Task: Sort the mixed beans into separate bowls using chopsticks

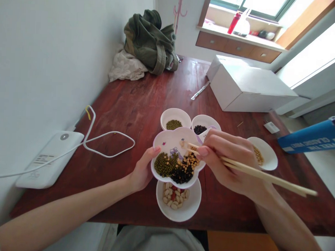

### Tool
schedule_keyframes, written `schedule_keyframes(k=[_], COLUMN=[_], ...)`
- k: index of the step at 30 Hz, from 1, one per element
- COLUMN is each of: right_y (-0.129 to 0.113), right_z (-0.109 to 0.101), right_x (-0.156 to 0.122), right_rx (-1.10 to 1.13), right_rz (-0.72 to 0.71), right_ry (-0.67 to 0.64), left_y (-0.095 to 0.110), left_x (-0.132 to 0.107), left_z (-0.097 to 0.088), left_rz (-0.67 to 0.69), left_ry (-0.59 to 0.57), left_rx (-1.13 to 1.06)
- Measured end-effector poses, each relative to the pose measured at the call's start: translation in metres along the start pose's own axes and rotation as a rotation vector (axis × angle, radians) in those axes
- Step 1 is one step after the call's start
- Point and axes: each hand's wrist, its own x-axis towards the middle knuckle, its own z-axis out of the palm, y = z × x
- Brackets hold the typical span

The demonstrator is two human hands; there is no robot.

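My left hand (143,169) grips the left rim of a flower-shaped white dish (169,142) and holds it tilted above the table. In it lie mixed green, black and yellow beans (176,166). My right hand (227,161) is closed on a pair of wooden chopsticks (265,176), whose tips reach into the dish near the yellow beans. Under the dish sits a white bowl of peanuts (178,201). Behind it stand a bowl of green beans (174,122) and a bowl of black beans (204,127). A bowl of yellow beans (263,153) is to the right.
A white cardboard box (247,86) sits at the back right of the red wooden table (123,112). A green bag (151,41) and cloth lie at the far corner. A white device (48,157) with a looped cable rests on the left. A blue box (311,137) pokes in from the right.
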Motion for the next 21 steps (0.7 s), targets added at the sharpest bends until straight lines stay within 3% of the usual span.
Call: schedule_keyframes(k=[9, 21], right_y=[0.008, 0.016], right_z=[0.005, -0.023], right_x=[0.0, 0.006], right_rx=[-0.013, -0.008], right_rz=[0.021, 0.218], right_ry=[-0.011, -0.139], left_y=[0.0, 0.001], left_x=[0.0, 0.005], left_z=[0.001, 0.002], left_rz=[-0.025, 0.021], left_ry=[0.03, 0.004], left_rx=[0.023, -0.024])
